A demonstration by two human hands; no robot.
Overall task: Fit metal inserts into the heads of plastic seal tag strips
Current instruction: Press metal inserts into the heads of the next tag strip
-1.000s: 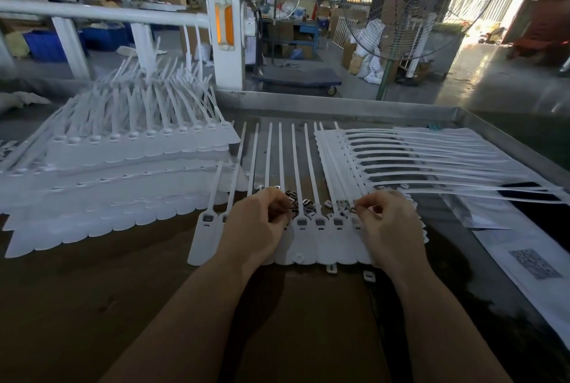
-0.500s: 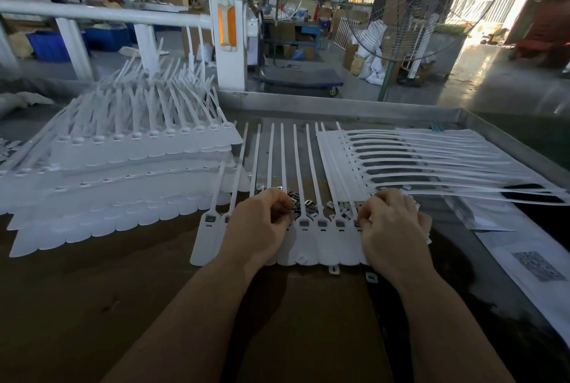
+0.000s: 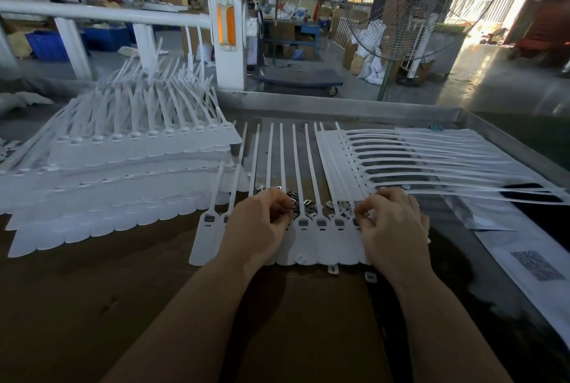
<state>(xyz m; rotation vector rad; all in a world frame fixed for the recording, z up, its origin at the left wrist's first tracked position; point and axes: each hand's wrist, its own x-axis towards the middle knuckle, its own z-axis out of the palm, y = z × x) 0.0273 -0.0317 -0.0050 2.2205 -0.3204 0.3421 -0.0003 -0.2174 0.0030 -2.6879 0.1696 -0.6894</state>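
A joined row of white seal tag strips [image 3: 320,240] lies flat before me, heads near, tails pointing away. Small metal inserts [image 3: 303,205] are scattered across the strips just beyond the heads. My left hand [image 3: 259,228] rests over the left-middle heads, its fingertips curled together and pinching at the inserts. My right hand [image 3: 391,228] covers the right end of the row, thumb and forefinger pinched over a head there. What each pinch holds is too small to make out. Two loose inserts [image 3: 333,269] lie on the table below the row.
Stacked sheets of white strips [image 3: 123,166] fill the left of the brown table [image 3: 92,305]. Another sheet [image 3: 416,160] fans out to the right, tails toward the metal tray rim [image 3: 339,106]. Printed paper [image 3: 536,265] lies at right. A large fan [image 3: 413,3] stands behind.
Both hands stayed over the row of heads. The right hand's fingers closed in and shifted slightly left along the heads; the left hand barely moved.
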